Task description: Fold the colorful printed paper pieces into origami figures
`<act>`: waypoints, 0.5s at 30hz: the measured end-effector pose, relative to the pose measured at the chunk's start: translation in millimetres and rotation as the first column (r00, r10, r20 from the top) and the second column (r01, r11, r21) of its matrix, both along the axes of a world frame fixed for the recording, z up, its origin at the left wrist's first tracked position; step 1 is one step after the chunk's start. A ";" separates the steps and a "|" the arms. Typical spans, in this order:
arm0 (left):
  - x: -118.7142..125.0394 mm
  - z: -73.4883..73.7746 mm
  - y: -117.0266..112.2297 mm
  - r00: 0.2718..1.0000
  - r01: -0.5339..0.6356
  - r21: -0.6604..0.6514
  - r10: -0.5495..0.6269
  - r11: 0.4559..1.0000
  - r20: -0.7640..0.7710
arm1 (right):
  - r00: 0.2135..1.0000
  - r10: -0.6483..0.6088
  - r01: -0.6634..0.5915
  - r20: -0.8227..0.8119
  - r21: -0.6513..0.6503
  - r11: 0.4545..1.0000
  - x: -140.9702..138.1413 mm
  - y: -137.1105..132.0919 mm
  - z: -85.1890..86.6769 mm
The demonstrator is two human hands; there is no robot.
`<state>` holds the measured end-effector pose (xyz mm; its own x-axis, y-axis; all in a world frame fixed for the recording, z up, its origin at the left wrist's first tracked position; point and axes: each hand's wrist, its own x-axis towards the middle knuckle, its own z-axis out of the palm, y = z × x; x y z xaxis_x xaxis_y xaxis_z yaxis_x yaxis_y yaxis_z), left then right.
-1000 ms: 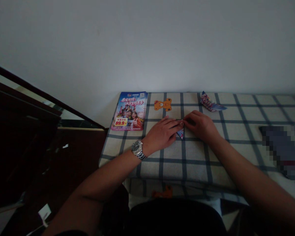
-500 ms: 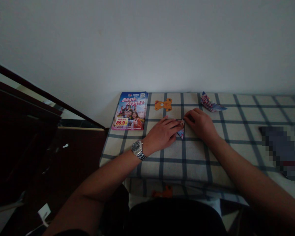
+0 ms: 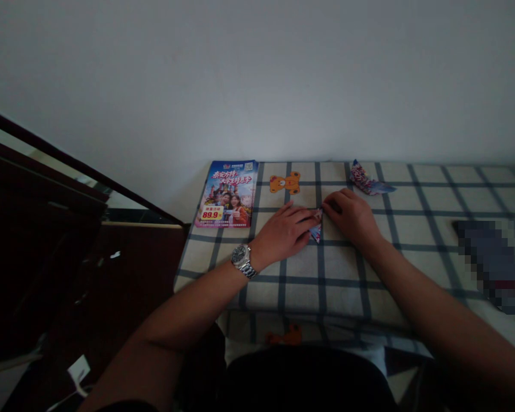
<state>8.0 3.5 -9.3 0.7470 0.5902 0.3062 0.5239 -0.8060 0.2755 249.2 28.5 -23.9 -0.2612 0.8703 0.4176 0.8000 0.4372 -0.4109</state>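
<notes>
A small piece of folded printed paper [image 3: 316, 232] lies on the checked tablecloth, its lower corner pointing towards me. My left hand [image 3: 285, 232], with a metal watch on the wrist, rests over the paper and holds it down, covering most of it. At the paper's upper right corner, my right hand [image 3: 347, 214] has its thumb and fingers pinched together on the edge. Another folded paper piece [image 3: 369, 182] of similar print stands just beyond my right hand, near the wall.
A stack of printed flyers [image 3: 227, 194] lies at the table's back left corner. The checked tablecloth [image 3: 416, 240] bears a bear picture [image 3: 285, 183]. A dark blurred-out object [image 3: 489, 257] lies at the right. The white wall [image 3: 283, 86] rises along the back edge.
Both hands stay at the folded paper with hardly any movement. My left wrist has shifted very slightly to the right.
</notes>
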 end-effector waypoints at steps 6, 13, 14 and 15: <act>-0.5 -1.9 1.1 1.000 0.012 -0.011 -0.012 1.000 0.028 | 1.000 -0.009 0.009 -0.005 0.015 1.000 0.7 -0.4 0.9; -1.3 -2.5 2.6 1.000 0.007 -0.025 -0.006 1.000 0.025 | 0.994 0.109 -0.109 -0.002 -0.004 0.994 5.2 -3.8 3.6; -1.3 -2.6 2.5 1.000 0.000 -0.025 0.001 1.000 0.022 | 0.991 0.137 -0.137 -0.007 -0.005 0.991 5.9 -4.1 3.8; -1.2 -2.8 2.5 1.000 -0.007 -0.024 0.008 1.000 0.019 | 0.986 0.168 -0.168 -0.010 -0.004 0.986 6.6 -4.3 3.6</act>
